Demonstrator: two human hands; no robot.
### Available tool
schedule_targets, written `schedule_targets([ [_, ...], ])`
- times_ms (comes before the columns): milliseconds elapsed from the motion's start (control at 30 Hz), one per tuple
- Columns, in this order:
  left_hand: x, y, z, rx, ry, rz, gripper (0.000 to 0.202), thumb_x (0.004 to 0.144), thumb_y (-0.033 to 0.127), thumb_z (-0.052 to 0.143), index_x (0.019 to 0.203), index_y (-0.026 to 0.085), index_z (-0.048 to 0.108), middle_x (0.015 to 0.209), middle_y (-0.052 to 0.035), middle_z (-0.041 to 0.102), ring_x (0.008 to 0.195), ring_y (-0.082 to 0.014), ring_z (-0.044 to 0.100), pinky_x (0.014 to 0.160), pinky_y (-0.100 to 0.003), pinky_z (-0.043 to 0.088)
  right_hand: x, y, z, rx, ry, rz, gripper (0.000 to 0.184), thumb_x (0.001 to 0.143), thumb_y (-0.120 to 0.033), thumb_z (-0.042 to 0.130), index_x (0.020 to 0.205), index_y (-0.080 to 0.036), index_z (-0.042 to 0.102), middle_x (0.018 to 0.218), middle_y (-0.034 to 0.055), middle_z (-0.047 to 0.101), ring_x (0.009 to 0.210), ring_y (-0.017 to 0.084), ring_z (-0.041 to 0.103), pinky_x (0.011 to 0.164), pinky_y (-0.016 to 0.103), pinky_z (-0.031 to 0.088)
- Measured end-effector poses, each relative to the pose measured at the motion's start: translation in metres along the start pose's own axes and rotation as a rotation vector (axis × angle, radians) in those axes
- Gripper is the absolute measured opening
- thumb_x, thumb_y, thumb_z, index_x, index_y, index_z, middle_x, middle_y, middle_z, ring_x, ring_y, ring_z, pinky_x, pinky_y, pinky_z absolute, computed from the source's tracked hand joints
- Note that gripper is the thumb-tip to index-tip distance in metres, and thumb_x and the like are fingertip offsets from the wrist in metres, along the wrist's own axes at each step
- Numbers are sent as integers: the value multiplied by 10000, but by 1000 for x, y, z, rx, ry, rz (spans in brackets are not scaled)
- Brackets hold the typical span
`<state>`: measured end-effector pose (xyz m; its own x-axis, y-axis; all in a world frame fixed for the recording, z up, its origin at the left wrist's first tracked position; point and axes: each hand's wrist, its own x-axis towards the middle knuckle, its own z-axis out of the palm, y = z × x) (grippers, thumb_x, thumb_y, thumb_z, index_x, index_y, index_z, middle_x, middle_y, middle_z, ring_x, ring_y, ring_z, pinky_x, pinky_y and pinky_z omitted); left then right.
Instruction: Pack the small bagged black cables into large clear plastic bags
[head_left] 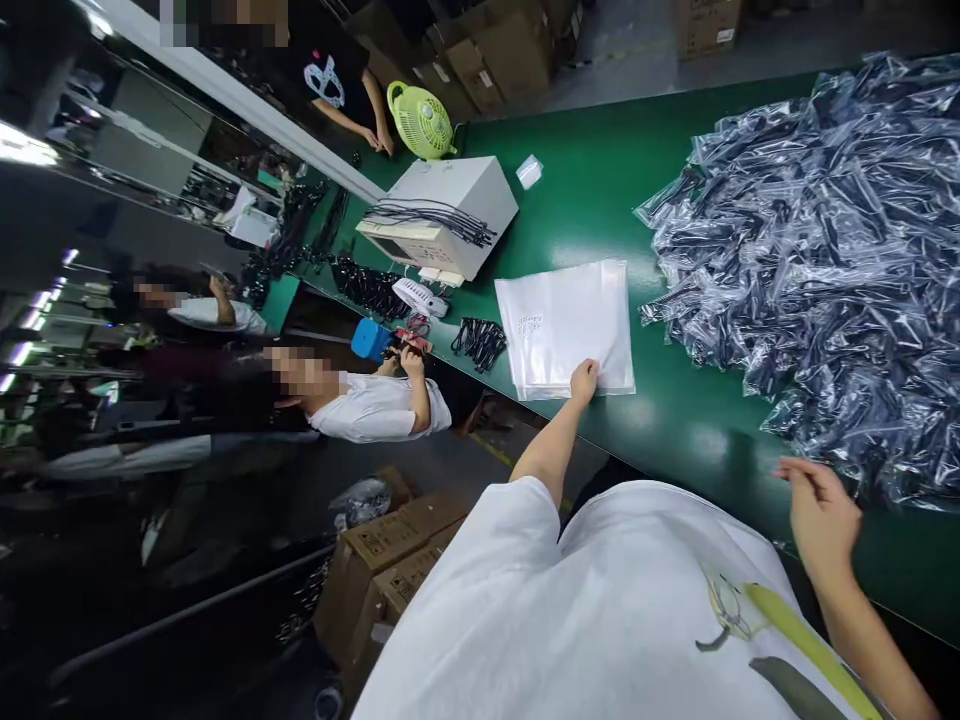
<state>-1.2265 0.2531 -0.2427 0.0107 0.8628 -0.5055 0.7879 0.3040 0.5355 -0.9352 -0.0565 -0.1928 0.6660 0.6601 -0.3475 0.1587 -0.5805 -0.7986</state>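
Note:
A stack of large clear plastic bags (559, 320) lies flat on the green table, with small printing near its left side. My left hand (584, 382) is closed at the stack's near edge, its fingers pinching the plastic of a bag. Off to the right, my right hand (823, 515) hovers by the table's front edge, fingers loosely stretched and nothing visible in them. Just beyond it spreads a big heap of clear bags with dark cables inside (840, 250). A bundle of short black cables (480, 343) rests left of the stack.
A beige instrument box (450, 215) with cables on top stands at the back left, beside a green fan (422, 120). A small white packet (529, 172) lies behind the stack. A co-worker in white (382, 408) works to the left. Cardboard boxes (390, 550) stand on the floor.

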Motion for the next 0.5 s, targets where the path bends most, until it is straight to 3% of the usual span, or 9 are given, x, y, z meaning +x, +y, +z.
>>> schedule_targets([
  [100,7,-11,-19,-105,-21,-18,246,985,363,539,989,145,653,994,-58,668,940,-178,621,897,-362,498,-10,-7,45,65,-234,-1,280,861,-488,524,993,-325,710,999,60,733,942,323,703,968,532,503],
  [233,5,-19,-42,-221,-37,-50,336,961,435,593,1113,139,636,1070,-66,664,924,-177,648,830,-376,563,-16,-15,96,27,-550,-21,345,848,-513,523,1016,-279,712,1095,73,727,932,295,711,940,485,511],
  [333,6,-22,-53,-280,-39,-60,330,959,420,603,1129,138,632,1074,-67,662,915,-173,650,809,-364,572,-19,-25,123,-2,-636,-61,352,866,-516,510,1043,-283,706,1124,68,719,971,291,705,929,461,505],
  [500,16,-25,-62,-345,-44,-49,205,931,334,642,914,133,607,866,-16,626,782,-129,603,765,-312,535,-29,-37,148,3,-679,-11,366,864,-520,538,1068,-263,701,1155,79,712,989,290,697,952,468,485],
])
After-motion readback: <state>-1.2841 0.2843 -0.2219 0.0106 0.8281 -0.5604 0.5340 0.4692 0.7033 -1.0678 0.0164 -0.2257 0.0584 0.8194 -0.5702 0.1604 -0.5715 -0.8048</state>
